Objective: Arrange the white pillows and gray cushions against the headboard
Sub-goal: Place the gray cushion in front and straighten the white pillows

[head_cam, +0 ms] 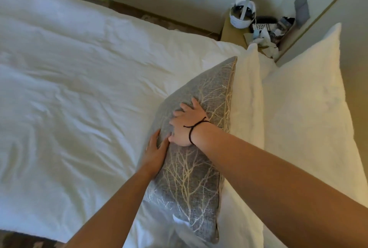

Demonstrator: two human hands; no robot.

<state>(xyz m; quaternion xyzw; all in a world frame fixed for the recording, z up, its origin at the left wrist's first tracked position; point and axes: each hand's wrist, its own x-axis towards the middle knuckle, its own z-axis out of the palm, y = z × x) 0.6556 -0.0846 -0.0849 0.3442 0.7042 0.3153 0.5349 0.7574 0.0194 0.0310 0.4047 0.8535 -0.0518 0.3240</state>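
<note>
A gray cushion with a pale branch pattern stands on edge on the bed, leaning against a white pillow. A second, larger white pillow rests behind that one against the headboard. My right hand, with a black cord on its wrist, lies flat on the cushion's front face with fingers spread. My left hand cups the cushion's left edge just below it. Only one gray cushion is in view.
A white duvet covers the bed to the left. A bedside table at the far corner carries a white headset, a phone and crumpled papers. A strip of brown floor runs beyond the bed.
</note>
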